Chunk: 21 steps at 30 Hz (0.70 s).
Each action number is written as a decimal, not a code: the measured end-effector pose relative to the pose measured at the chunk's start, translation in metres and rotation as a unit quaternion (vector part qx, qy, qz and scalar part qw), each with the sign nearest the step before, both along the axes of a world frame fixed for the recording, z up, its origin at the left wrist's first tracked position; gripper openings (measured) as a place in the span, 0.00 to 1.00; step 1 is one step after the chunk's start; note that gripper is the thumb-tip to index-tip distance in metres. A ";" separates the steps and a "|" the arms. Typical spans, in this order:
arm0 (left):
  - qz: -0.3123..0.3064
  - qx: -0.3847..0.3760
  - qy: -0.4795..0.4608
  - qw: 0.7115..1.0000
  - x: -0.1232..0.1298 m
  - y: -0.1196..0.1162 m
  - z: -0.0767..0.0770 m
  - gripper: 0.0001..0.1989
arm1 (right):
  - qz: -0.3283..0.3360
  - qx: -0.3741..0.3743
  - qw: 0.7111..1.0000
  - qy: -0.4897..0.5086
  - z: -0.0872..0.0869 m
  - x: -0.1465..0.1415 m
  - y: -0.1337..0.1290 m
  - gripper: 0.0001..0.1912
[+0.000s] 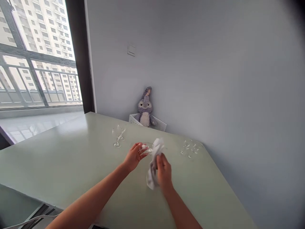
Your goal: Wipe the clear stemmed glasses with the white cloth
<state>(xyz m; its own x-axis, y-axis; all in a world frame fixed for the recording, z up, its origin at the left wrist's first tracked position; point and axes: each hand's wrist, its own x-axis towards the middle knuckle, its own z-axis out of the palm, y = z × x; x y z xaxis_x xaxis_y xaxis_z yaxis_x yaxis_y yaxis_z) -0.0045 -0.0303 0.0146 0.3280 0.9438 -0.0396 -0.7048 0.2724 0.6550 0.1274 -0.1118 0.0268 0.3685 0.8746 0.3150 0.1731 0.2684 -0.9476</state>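
Observation:
My left hand is closed around a small clear glass, held on its side above the table. The glass is see-through, so its exact shape is hard to make out. A crumpled white cloth hangs from my right hand, its fingers pinched round it. The top of the cloth is beside the glass; I cannot tell whether they touch. Beyond my left hand stand small stemmed glasses in a close group. Several more clear glasses are together at the right side.
The pale green table reaches to the grey wall. Behind its far edge a white perforated basket holds a purple plush rabbit. A white cable runs by the near left edge. A large window is at the left.

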 end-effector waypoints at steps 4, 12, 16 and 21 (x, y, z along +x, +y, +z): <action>-0.023 0.060 0.086 0.994 0.010 -0.007 -0.010 0.12 | 0.125 -0.030 0.989 -0.067 -0.039 -0.026 0.006 0.16; -0.037 0.149 0.242 0.958 0.013 -0.009 -0.016 0.15 | 0.143 -0.106 0.945 0.274 -0.054 -0.015 0.017 0.16; -0.042 0.166 0.182 0.968 0.009 -0.009 -0.009 0.17 | 0.199 -0.168 0.851 0.456 -0.035 0.006 0.020 0.14; -0.093 0.138 0.183 0.969 0.004 -0.010 -0.008 0.19 | 0.207 -0.139 0.933 0.260 -0.043 0.001 0.012 0.16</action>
